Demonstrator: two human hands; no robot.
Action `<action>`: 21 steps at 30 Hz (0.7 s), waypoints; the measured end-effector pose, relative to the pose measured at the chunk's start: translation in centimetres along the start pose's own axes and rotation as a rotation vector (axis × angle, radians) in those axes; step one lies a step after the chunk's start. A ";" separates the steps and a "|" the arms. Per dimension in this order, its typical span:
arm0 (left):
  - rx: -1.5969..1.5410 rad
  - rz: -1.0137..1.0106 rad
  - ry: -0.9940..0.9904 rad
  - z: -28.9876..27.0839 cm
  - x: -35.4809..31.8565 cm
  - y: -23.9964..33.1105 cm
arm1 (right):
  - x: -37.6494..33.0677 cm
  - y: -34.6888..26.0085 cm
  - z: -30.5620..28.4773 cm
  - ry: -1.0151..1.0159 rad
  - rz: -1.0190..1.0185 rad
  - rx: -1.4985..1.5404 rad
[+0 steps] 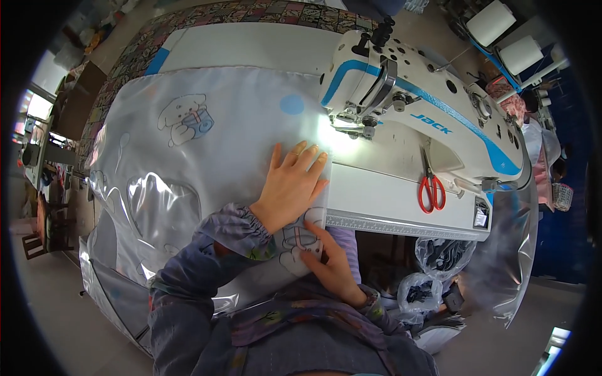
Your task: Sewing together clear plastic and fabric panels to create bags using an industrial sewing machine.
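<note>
A large, shiny, translucent grey plastic sheet (pixel 241 119) printed with cartoon puppies and a blue dot lies over the left of the sewing table. My left hand (pixel 290 185) rests flat on it with fingers spread, close to its right edge. Lower down, my right hand (pixel 333 266) pinches that edge between thumb and fingers, where the sheet hangs toward my lap. Ahead and to the right stands a white and blue sewing machine (pixel 433 94). Its lamp lights the needle area, just beyond my left fingertips.
Red-handled scissors (pixel 431 191) lie on the machine bed. A ruler strip (pixel 382 226) runs along the table's front edge. White thread cones (pixel 492 23) stand at the far right. Plastic bags (pixel 421 294) with dark contents sit below the table, and more clear plastic (pixel 511 250) hangs at right.
</note>
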State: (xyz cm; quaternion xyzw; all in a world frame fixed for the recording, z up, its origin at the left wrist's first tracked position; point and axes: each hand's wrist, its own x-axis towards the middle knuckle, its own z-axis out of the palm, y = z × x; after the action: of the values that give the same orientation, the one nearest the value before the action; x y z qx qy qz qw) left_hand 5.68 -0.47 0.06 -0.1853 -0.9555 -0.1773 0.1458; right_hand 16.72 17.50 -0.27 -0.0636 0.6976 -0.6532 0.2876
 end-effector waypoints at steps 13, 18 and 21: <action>-0.224 -0.023 -0.034 -0.1 4.5 -3.6 | 3.4 -2.3 -2.5 0.181 -0.140 -0.368; 0.004 -0.087 0.510 3.1 14.8 -12.1 | 2.1 -5.0 -11.8 0.678 -0.216 -0.737; 0.157 -0.165 0.503 6.0 18.9 -14.3 | 2.3 -5.0 -17.5 0.856 -0.309 -1.196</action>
State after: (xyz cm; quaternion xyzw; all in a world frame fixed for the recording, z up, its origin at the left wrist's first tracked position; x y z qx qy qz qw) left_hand -18.18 -4.88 -2.87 -0.0450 -0.9120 -0.1543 0.3774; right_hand 4.95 31.09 3.39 -0.0466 0.9675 -0.1634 -0.1872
